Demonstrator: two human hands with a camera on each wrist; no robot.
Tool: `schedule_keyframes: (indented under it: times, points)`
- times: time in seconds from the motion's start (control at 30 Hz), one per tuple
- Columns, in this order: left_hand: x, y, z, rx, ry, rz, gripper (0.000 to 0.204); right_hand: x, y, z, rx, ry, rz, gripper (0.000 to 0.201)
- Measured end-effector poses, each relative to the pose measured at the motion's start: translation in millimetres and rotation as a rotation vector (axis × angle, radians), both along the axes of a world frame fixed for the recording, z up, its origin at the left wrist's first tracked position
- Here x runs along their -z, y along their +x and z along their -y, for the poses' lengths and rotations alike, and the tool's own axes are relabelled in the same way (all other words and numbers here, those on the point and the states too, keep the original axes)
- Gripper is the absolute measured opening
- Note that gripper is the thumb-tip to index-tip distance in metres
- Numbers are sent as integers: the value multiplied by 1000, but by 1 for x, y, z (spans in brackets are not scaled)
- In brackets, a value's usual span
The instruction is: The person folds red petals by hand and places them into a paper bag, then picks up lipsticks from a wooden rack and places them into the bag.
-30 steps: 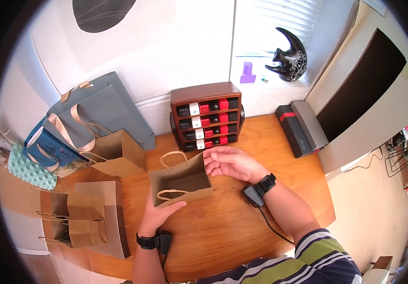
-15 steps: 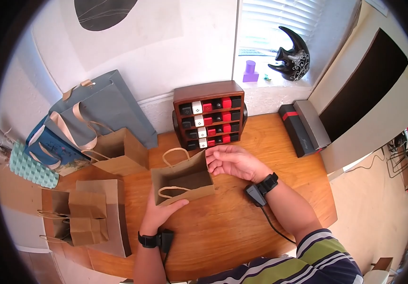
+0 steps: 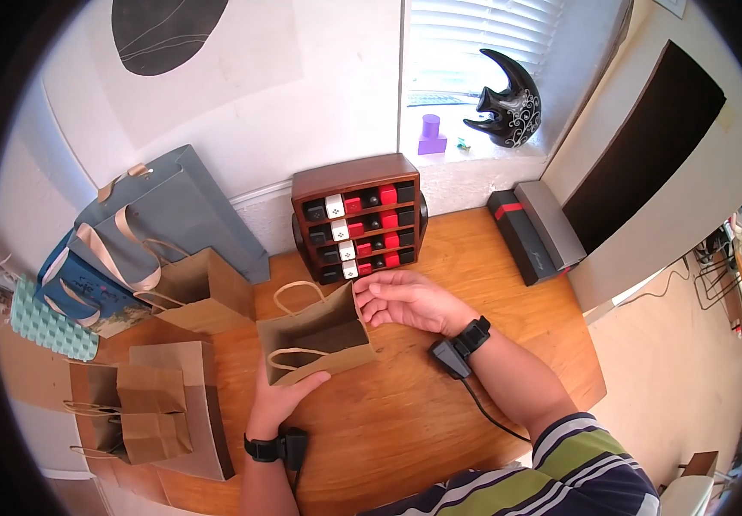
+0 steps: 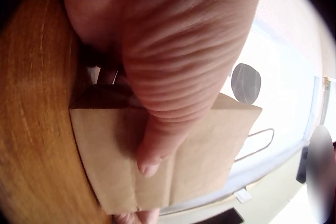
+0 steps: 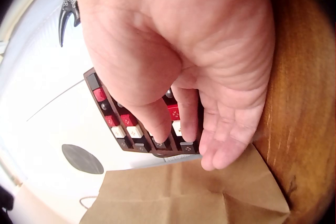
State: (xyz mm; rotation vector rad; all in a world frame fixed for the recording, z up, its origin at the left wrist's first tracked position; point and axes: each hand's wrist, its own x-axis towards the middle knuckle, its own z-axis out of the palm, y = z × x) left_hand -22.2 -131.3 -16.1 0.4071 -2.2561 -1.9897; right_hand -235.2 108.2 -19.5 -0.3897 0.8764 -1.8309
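Note:
A small brown paper bag (image 3: 345, 355) stands upright on the wooden table, its mouth open and two looped cord handles up. My left hand (image 3: 278, 400) grips it at the near left side. In the left wrist view, the thumb (image 4: 157, 148) lies along one brown panel, while the other fingers are mostly hidden behind the bag. At the bag's right side is my right hand (image 3: 409, 301), palm turned up and fingers loosely bent, holding nothing. The right wrist view has its fingertips (image 5: 223, 155) right at the upper edge of the paper.
Behind the bag stands a wooden rack (image 3: 358, 178) of black, white and red pieces. To the left are a grey gift bag (image 3: 203, 193), another paper bag (image 3: 235, 297), and folded paper bags (image 3: 151, 391) on a flat box (image 3: 205, 378). Dark boxes (image 3: 517, 245) lie back right.
The head view has shifted slightly. Both hands and the paper bag keep the same places relative to the table.

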Motion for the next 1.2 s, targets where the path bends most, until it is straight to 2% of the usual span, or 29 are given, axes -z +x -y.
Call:
schedule_keyframes:
  times: [0.27, 0.4, 0.6, 0.7, 1.2]
  points:
    - [-3, 0, 1, 30, 29, 40, 57, -1, 0, -1, 14, 20, -7, 31]
    - [-7, -3, -1, 45, -7, -21, 70, 0, 1, 0, 28, -3, 4, 33]
    - [0, -4, 1, 61, 18, -84, 75, -4, 2, 1, 35, 15, -17, 32]
    - [-9, -3, -1, 46, -14, -60, 76, -3, 1, 1, 31, 15, -17, 33]
    - [-6, -5, 0, 56, -15, -40, 73, -6, 3, 1, 48, 22, -14, 36]
